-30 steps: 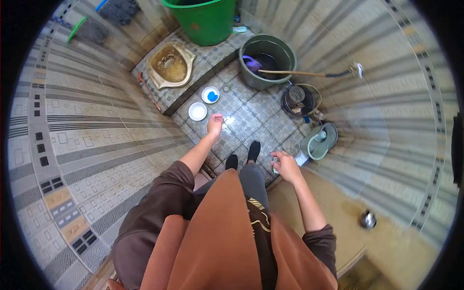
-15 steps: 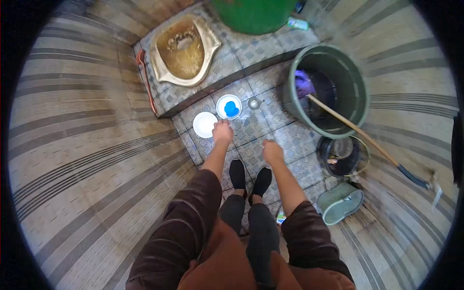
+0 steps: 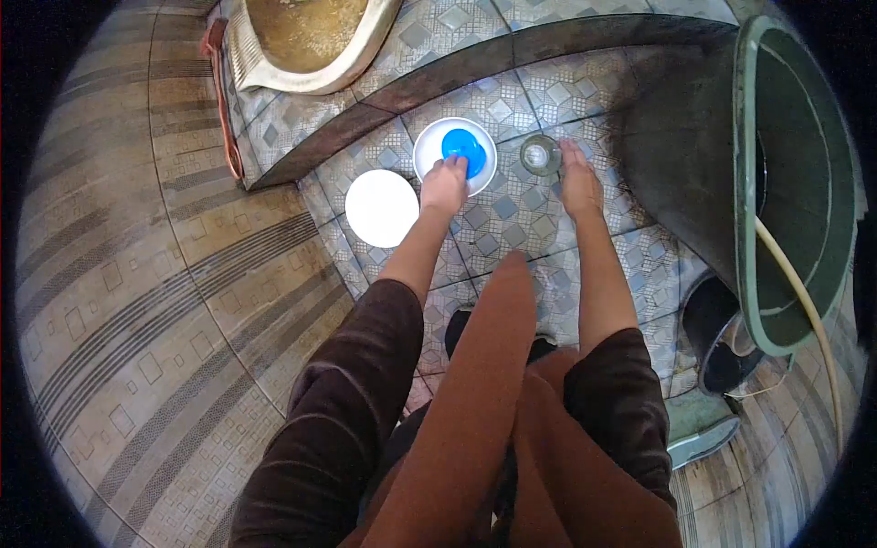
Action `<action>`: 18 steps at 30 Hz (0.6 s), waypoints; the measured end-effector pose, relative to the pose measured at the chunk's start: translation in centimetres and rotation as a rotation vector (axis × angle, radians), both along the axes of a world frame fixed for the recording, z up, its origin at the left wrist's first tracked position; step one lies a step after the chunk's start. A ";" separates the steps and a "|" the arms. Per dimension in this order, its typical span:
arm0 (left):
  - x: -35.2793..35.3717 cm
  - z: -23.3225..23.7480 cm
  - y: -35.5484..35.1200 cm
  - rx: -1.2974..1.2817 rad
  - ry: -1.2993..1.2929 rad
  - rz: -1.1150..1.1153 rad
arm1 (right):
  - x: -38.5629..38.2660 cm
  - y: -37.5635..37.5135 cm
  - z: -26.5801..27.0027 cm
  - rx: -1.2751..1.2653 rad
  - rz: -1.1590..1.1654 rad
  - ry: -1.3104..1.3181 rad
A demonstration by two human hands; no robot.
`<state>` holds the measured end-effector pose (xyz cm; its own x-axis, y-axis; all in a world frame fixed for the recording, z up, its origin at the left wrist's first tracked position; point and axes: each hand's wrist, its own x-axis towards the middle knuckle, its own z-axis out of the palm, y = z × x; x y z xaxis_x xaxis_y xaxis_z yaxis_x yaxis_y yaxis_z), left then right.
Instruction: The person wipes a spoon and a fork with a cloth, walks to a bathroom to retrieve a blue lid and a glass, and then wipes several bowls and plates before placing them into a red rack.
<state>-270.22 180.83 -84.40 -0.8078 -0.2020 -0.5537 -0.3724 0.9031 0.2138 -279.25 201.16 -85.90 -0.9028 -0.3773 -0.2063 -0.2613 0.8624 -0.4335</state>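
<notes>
My left hand (image 3: 444, 186) is closed, its fingertips pinching the lower edge of a bright blue rounded object (image 3: 463, 146). That object lies in a white bowl (image 3: 422, 164) on the tiled floor. Just left of the bowl is a white plate (image 3: 381, 209), close to my left wrist. To the right, a small clear glass (image 3: 540, 155) stands on the tiles. My right hand (image 3: 581, 181) reaches along its right side with the fingers stretched out, fingertips right at the rim.
A large green tub (image 3: 744, 201) tilts at the right, with a wooden handle (image 3: 793, 279) over its edge. Below it sit a black bucket (image 3: 722, 342) and a grey-green container (image 3: 699, 429). A raised step (image 3: 416, 91) carries a squat toilet (image 3: 306, 78); a red-handled tool (image 3: 224, 105) leans left.
My body has bent lower, so the floor things look nearer. My left hand has moved from the plate to the blue object, and my right hand has reached forward to the glass.
</notes>
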 end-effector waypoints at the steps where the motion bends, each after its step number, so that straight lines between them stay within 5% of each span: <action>1: 0.5 -0.7 -0.1 -0.051 0.126 -0.072 | -0.2 -0.2 0.0 -0.039 0.036 -0.005; 6: 0.2 -2.8 -0.4 -0.162 0.351 -0.211 | 0.1 -0.6 -0.7 0.168 -0.072 -0.123; 11: -1.3 -2.3 0.5 -0.091 0.392 -0.013 | 1.2 0.3 -1.2 0.114 -0.056 -0.122; 18: -0.4 -1.0 0.9 -0.003 0.509 0.139 | 3.4 0.3 -1.4 -0.318 -0.262 -0.184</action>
<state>-270.66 181.75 -85.39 -0.9397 -0.3276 -0.0979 -0.3388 0.8532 0.3966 -275.84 201.48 -87.30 -0.9357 -0.2113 -0.2826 0.0542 0.7053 -0.7068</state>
